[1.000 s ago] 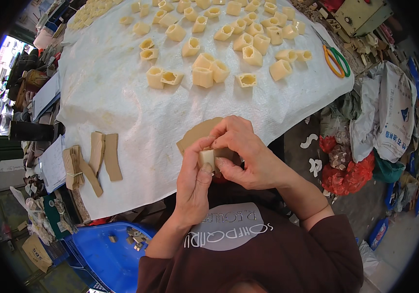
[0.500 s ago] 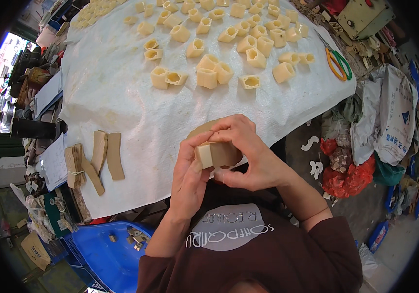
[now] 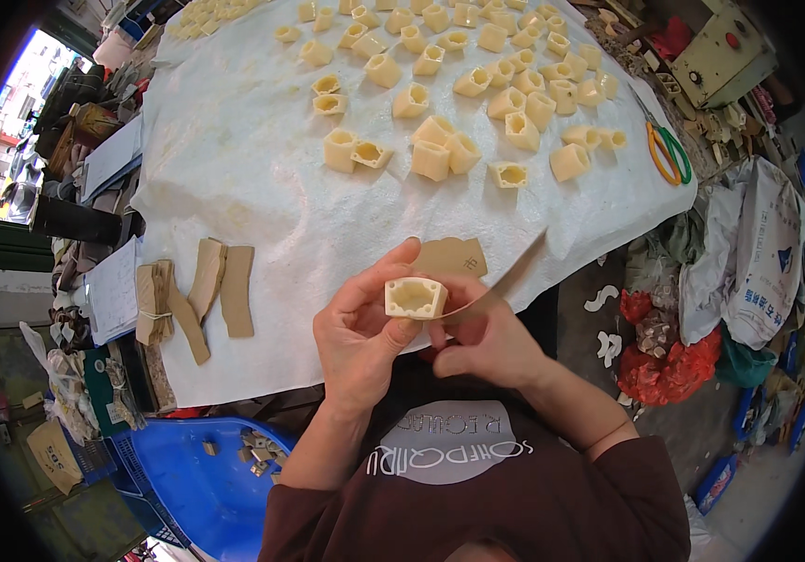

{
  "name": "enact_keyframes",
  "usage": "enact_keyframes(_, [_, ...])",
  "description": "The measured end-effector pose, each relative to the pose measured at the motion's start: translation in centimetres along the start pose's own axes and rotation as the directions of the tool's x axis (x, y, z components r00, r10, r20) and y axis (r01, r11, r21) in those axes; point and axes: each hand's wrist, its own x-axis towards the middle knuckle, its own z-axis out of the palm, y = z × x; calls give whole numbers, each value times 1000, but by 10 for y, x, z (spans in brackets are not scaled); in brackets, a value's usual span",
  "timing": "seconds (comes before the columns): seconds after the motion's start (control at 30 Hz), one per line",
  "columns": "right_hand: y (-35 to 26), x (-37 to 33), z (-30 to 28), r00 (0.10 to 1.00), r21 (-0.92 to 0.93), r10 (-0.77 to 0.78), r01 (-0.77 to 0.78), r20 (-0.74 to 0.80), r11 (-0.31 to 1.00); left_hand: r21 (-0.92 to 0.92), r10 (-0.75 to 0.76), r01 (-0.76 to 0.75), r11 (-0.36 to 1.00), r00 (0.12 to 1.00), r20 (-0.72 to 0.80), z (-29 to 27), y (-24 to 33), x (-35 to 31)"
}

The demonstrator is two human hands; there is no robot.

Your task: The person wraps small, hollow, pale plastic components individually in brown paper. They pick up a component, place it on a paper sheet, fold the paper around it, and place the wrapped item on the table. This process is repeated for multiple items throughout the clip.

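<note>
Your left hand [image 3: 357, 339] grips a small cream hollow block [image 3: 415, 297], thumb along its near side and fingers curled round the far side, with the open cavity facing up. Your right hand [image 3: 485, 345] is closed round the handle of a thin blade [image 3: 507, 278], whose flat runs up and to the right from the block's right edge; whether the blade touches the block there I cannot tell. The two hands sit close together, just above the near edge of the table, which is covered by a white cloth [image 3: 253, 169].

A brown card piece [image 3: 451, 256] lies on the cloth just behind your hands. Farther back, many more cream blocks [image 3: 440, 155] are scattered across the cloth. To your left, a bundle of brown strips [image 3: 194, 298] lies near the cloth's edge. Scissors with orange and green handles [image 3: 667, 152] rest at the right edge. A blue bin [image 3: 192, 478] stands below on your left.
</note>
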Motion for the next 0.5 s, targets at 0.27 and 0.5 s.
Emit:
enact_keyframes(0.27, [7, 8, -22, 929, 165, -370, 365, 0, 916, 51, -69, 70, 996, 997, -18, 0, 0, -7])
enact_keyframes(0.5, [4, -1, -15, 962, 127, -261, 270, -83, 954, 49, -132, 129, 990, 989, 66, -3, 1, -13])
